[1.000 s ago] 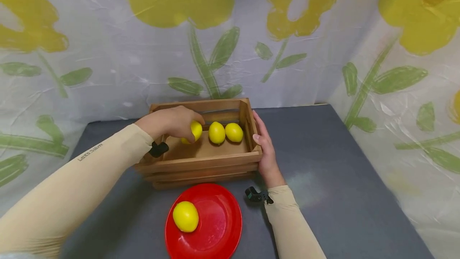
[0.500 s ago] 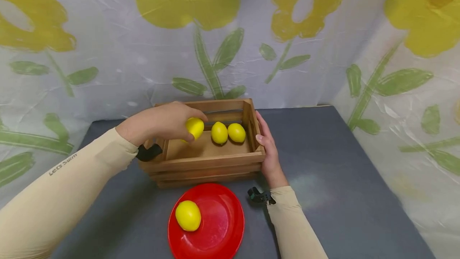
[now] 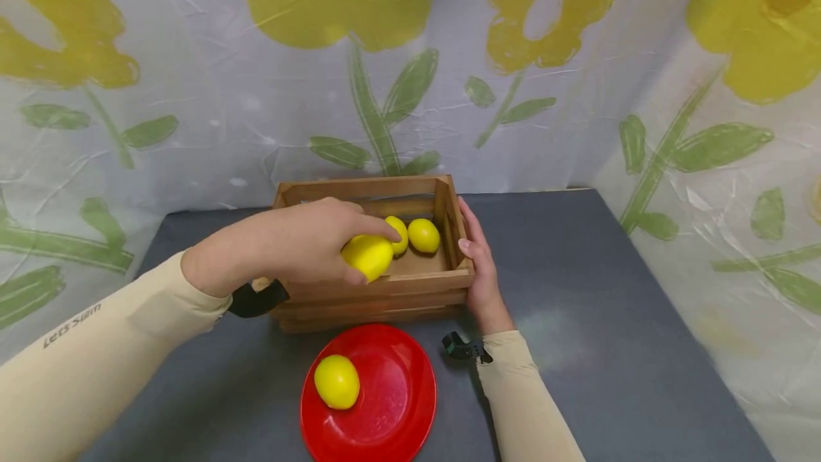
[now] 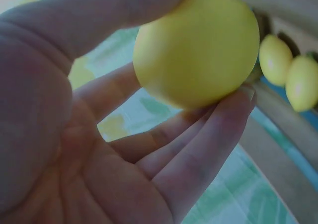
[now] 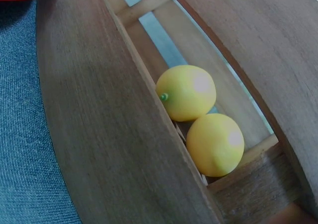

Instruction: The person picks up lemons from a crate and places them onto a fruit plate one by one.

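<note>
Between thumb and fingers, my left hand [image 3: 308, 237] grips a yellow lemon [image 3: 368, 257], raised over the front rim of the wooden crate [image 3: 378, 289]. The left wrist view shows the held lemon [image 4: 198, 50] up close, with the thumb on one side and the fingertips on the other. My right hand [image 3: 479, 262] holds the crate's right end, the thumb over its upper edge. Two more lemons lie inside the crate toward the right; the right wrist view shows one lemon [image 5: 186, 92] against another lemon [image 5: 215, 144].
A red plate [image 3: 391, 405] lies on the dark grey table [image 3: 577, 319] in front of the crate, with one lemon [image 3: 336, 381] on its left part. Behind the table hangs a pale sheet [image 3: 237, 120] painted with yellow flowers.
My left hand has lifted its lemon out of the crate, bringing it toward me and slightly right, over the front rim. The right hand stays on the crate; the view has shifted slightly.
</note>
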Motion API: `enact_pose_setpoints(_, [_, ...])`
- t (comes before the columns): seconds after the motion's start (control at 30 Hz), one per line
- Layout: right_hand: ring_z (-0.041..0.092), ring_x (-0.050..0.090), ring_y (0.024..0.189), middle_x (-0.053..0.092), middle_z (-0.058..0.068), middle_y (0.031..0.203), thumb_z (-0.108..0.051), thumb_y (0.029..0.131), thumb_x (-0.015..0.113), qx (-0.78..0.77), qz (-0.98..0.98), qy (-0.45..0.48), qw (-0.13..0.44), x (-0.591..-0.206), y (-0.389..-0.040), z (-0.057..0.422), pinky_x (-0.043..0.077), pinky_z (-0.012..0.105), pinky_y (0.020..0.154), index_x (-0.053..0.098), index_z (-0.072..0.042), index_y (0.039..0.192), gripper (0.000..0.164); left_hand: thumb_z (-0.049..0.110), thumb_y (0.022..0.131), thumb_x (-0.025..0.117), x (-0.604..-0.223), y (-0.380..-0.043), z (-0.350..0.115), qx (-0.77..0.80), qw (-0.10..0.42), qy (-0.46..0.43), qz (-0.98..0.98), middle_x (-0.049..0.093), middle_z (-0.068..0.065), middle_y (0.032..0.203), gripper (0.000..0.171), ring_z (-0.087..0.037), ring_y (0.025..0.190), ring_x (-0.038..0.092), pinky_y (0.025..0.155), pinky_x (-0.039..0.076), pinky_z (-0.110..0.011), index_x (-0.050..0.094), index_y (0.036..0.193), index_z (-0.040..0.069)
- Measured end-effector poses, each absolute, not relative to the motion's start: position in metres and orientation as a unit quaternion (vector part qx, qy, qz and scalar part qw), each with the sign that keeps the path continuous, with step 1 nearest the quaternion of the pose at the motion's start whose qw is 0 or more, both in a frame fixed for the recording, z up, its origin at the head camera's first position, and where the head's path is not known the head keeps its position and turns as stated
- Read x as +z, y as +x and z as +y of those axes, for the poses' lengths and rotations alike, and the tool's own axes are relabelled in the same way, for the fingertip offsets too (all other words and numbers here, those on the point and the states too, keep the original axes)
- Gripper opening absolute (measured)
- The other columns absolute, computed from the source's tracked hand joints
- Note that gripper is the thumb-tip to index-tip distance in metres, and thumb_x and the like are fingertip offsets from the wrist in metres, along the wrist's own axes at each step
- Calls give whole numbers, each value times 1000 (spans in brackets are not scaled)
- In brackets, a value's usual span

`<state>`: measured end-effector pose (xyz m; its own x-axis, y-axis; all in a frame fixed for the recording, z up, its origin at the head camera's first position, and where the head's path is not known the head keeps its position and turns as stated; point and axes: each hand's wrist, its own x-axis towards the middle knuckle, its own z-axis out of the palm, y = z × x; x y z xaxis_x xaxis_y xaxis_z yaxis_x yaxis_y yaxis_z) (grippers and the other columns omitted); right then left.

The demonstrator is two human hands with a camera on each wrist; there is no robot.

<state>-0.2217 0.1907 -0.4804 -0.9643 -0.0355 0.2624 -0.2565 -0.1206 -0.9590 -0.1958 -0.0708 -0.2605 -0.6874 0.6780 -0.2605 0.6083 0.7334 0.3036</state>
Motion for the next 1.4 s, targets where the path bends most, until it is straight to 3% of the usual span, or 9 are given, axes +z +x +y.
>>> enact_pose_setpoints(0.17, [22, 31, 161, 31, -19, 175, -39, 98, 43, 741, -658, 112, 67, -481, -223, 190, 20, 62, 130, 36, -40, 168, 70, 27, 91, 86, -263, -179, -65, 106, 219, 366, 899, 68, 3, 130, 63, -19, 113, 61, 89, 58, -35, 63, 148, 40])
enact_pose_setpoints(0.4, [21, 31, 160, 31, -20, 175, -38, 98, 43, 743, -655, 118, 70, -484, -226, 190, 21, 60, 130, 37, -40, 168, 70, 26, 92, 85, -281, -164, -60, 110, 243, 391, 881, 67, 4, 134, 59, -17, 116, 60, 90, 58, -35, 65, 147, 36])
enact_pose_setpoints(0.67, [24, 30, 161, 29, -17, 176, -38, 100, 42, 743, -655, 123, 63, -482, -226, 190, 20, 65, 130, 35, -40, 169, 70, 25, 88, 88, -313, -148, -53, 122, 297, 376, 869, 63, 10, 115, 60, -11, 99, 59, 73, 57, -27, 67, 141, 44])
enact_pose_setpoints(1.4, [22, 30, 161, 30, -17, 176, -38, 98, 42, 746, -652, 120, 67, -483, -225, 193, 20, 62, 131, 36, -39, 168, 71, 22, 81, 93, -378, -142, -51, 87, 297, 355, 882, 61, 6, 110, 63, -13, 96, 58, 71, 55, -30, 71, 138, 41])
